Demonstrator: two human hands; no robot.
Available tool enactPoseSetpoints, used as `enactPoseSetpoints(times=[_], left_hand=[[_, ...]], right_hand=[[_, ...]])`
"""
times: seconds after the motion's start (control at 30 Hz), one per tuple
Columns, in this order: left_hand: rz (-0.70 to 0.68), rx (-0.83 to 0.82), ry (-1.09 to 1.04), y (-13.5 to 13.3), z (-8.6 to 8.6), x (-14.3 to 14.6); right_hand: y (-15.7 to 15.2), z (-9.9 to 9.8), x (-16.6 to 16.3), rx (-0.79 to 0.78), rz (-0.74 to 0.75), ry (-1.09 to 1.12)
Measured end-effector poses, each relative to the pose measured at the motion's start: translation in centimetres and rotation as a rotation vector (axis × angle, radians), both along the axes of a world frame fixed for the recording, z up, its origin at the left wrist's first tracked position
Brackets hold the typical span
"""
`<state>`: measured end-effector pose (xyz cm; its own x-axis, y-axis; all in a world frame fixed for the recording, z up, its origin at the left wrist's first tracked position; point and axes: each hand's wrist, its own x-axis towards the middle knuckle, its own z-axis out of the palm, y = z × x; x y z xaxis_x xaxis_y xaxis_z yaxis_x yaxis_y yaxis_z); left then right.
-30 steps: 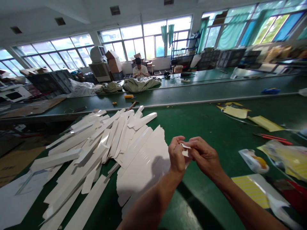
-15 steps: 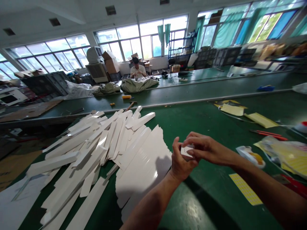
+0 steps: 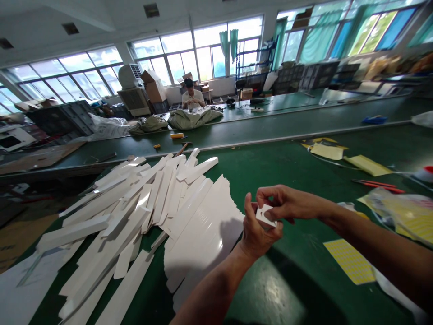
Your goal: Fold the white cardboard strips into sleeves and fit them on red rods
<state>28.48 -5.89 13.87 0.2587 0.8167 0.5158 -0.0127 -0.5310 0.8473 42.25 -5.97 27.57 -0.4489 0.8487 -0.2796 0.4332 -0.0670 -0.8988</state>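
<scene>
Left hand (image 3: pixel 254 232) curled around a small white box (image 3: pixel 261 218), held above the green tabletop (image 3: pixel 270 167) beside flat white sheets (image 3: pixel 199 225). Right hand (image 3: pixel 286 204) partly closed, thumb at the box's upper face and forefinger bent toward its far edge; whether these pinch it cannot be told.

We see a small box (image 3: pixel 263 218) in white with a dark mark, strips (image 3: pixel 156 196) in glossy white, and a counter (image 3: pixel 291 164) in deep green. The yellow sheet (image 3: pixel 350 262) carries paler rows; the slim tools (image 3: pixel 380 185) are red, the curtains (image 3: pixel 320 38) teal.
</scene>
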Motion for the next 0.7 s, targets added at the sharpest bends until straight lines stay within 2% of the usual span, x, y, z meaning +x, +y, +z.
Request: enactPoseSetpoints(times=[0.1, 0.2, 0.3, 0.43, 0.57, 0.7], left_hand=[[-0.001, 0.036, -0.009, 0.1, 0.1, 0.1], [0.036, 0.097, -0.023, 0.2, 0.5, 0.2], [0.033, 0.090, -0.011, 0.2, 0.5, 0.1], [0.024, 0.048, 0.030, 0.2, 0.0, 0.0], [0.047, 0.074, 0.029, 0.2, -0.4, -0.1], [0.025, 0.118, -0.007, 0.1, -0.4, -0.2]], right_hand=[[0.0, 0.1, -0.3, 0.042, -0.012, -0.058], [-0.2, 0.3, -0.6, 0.244, -0.013, -0.184], [-0.4, 0.5, -0.9, 0.450, -0.006, -0.326], [-0.6, 0.5, -1.4, 0.552, -0.004, -0.439], [-0.6, 0.4, -1.7, 0.560, -0.016, -0.474], [-0.6, 0.4, -1.5, 0.366, -0.031, -0.335]])
